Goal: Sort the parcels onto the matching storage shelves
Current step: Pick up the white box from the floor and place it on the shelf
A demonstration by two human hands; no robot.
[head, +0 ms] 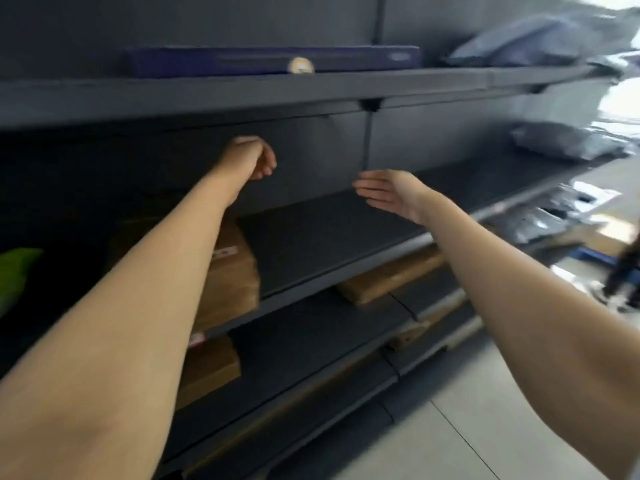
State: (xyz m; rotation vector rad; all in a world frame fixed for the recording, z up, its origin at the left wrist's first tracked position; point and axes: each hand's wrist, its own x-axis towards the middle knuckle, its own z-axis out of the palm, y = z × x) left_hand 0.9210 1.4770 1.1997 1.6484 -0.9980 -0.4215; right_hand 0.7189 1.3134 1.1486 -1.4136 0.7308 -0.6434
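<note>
Parcels: brown box (232, 271) sat on middle shelf (332, 233). Left hand (254, 157) above box, fingers curled, empty; right hand (388, 194) over shelf, fingers spread. Placement looked done; next parcel needed.

Both arms reach into the dark shelves (332, 237), left hand (254, 157) curled, right hand (388, 194) flat and open, neither holding anything. Brown box (232, 271) sits right under the left forearm, long purple box (273, 60) above both hands.
</note>
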